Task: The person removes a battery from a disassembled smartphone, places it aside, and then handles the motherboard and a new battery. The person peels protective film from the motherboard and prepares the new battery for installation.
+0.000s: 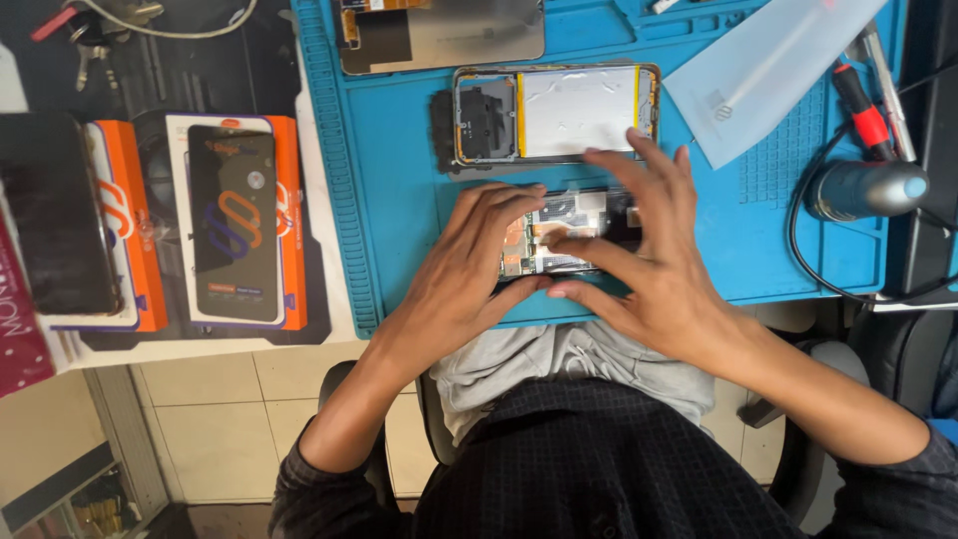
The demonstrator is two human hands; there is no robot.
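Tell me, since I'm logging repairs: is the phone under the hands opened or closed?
Opened: the phone shows bare circuit boards between the left hand and right hand.
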